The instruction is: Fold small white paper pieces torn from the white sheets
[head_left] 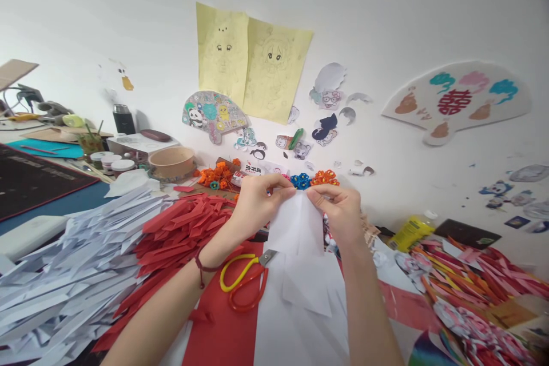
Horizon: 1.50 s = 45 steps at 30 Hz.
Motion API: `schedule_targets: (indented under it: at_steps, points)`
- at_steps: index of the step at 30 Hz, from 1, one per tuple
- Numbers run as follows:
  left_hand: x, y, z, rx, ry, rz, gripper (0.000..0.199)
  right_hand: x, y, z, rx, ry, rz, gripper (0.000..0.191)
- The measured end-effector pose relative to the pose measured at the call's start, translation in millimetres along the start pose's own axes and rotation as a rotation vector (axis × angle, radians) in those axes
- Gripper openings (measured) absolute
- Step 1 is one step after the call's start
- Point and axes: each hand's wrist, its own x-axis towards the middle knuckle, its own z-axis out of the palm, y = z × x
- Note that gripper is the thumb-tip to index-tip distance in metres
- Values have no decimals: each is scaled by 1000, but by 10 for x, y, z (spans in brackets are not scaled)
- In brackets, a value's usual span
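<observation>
My left hand [261, 200] pinches the upper left edge of a white paper sheet [295, 226], thumb against fingers. Opposite it, my right hand [337, 206] pinches the same sheet near its upper right corner. A faint vertical crease runs down the raised sheet. Below it, more white paper [300, 320] lies on the work surface, beside red paper [223, 320]. Scissors with yellow and orange handles [246, 283] rest on the red paper, their blades partly hidden under the white sheet.
Piles of white strips [86, 269] and red strips [180, 234] cover the left. Behind stand a round tan bowl [171, 163] and a black flask [123, 120]. At right are a yellow bottle [412, 231] and colourful strips [476, 274]. Drawings hang on the wall.
</observation>
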Motion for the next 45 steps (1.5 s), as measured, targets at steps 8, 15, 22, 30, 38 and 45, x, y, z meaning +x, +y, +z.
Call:
schedule_targets:
  at_steps: [8, 15, 22, 30, 38, 45]
  points:
    - [-3, -8, 3, -5, 27, 6, 10, 3, 2, -41, -5, 42, -21, 9]
    - [42, -33, -33, -302, -134, -228, 28, 7, 13, -16, -8, 95, -55, 9]
    - [49, -150, -13, -442, -45, -350, 34, 10, -54, 24, 283, 22, 135, 36]
    - [35, -217, 32, -418, 41, -293, 32, 2, 75, 130, 308, 29, 233, 32]
    - [5, -235, 114, -332, 147, -256, 35, -12, 94, 167, 270, 167, 157, 29]
    - [11, -202, 93, -352, 152, -259, 33, -27, 91, 172, 265, 198, 134, 27]
